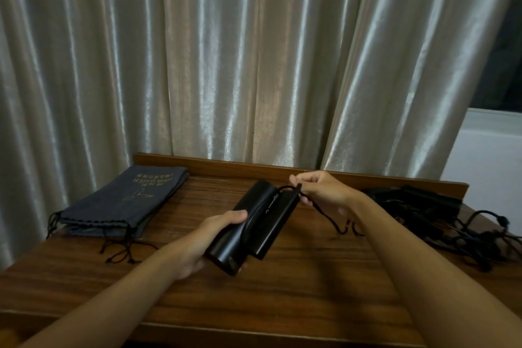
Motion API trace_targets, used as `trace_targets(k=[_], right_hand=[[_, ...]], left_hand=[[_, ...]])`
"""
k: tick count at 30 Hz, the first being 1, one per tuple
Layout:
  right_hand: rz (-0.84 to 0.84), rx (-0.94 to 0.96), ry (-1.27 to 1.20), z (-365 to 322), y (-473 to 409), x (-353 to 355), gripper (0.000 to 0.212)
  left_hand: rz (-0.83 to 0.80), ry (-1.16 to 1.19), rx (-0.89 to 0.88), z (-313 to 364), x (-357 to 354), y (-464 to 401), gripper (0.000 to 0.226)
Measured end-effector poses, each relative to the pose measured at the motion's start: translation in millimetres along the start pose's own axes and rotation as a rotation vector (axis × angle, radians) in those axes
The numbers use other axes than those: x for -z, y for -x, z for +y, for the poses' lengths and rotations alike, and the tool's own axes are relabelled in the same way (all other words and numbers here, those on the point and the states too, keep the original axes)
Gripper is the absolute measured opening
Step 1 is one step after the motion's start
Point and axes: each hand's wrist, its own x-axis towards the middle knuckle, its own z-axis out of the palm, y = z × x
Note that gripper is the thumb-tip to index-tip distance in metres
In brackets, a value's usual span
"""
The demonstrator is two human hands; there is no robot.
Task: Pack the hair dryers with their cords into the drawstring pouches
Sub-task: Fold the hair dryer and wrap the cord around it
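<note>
Both hands were busy: the left hand (210, 230) gripped the folded hair dryer (251, 224) while the right hand (319, 188) pinched its cord (324, 216), which probably needed snug, even winding before going into a pouch (124, 200).

I read only one text from here: gold print on the top pouch (124, 198) of the dark stack at about nine o'clock on the table. It says "HAIR DRIER", upside down from my view. The smaller characters beside it and the gold drawing below it are too blurred to read.
</note>
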Motion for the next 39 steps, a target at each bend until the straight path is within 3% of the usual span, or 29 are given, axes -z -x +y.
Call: trace_targets(k=[2,5,8,11,14,17,20,23,26,28,29,33,35,39], right_hand=[[0.051,-0.003,-0.103,10.5,-0.2,-7.8,0.027],[0.190,-0.047,-0.020,32.2,0.7,-33.1,0.038],[0.206,-0.093,0.074,57.7,8.5,-63.0,0.043],[0.221,-0.106,0.406,79.4,22.0,-80.6,0.033],[0.293,-0.099,0.576,91.6,37.6,-86.9,0.030],[0.297,0.069,0.870,85.2,47.2,-91.0,0.021],[0.348,0.425,1.312,63.7,50.8,-95.0,0.039],[0.395,0.668,1.461,38.1,48.0,-87.0,0.043],[0.450,0.867,1.492,8.0,34.3,-76.2,0.018],[0.448,0.921,1.492,-10.8,25.4,-67.5,0.008],[0.439,0.914,1.487,-18.8,22.1,-62.4,0.013],[0.388,0.637,1.466,-33.8,6.2,-37.0,0.034],[0.326,0.523,1.429,-30.0,-3.3,-24.8,0.030],[0.289,0.478,1.144,-21.1,-14.3,-6.6,0.013]], left_hand=[[0.000,0.125,-0.042,0.9,-3.3,-1.5,0.071],[0.113,0.287,-0.136,7.8,-10.4,-10.3,0.067],[0.401,0.422,-0.201,14.9,-17.3,-27.7,0.063],[0.718,0.489,-0.272,23.9,-17.8,-42.7,0.059],[0.907,0.457,-0.343,32.6,-13.4,-50.7,0.048],[0.981,0.239,-0.420,27.2,-11.1,-55.0,0.054],[1.004,0.039,-0.502,14.2,-8.9,-57.5,0.062],[1.044,-0.229,-0.415,4.5,-1.4,-59.6,0.067],[0.945,-0.520,-0.330,-1.7,6.6,-55.6,0.060],[0.783,-0.557,-0.344,-5.3,12.7,-51.2,0.052],[0.683,-0.509,-0.348,-6.4,14.6,-48.2,0.050],[0.366,-0.378,-0.281,-7.0,9.6,-31.0,0.047],[0.326,-0.333,-0.256,-3.8,4.6,-22.5,0.044],[0.298,-0.255,-0.214,10.0,-1.3,-10.9,0.047]])
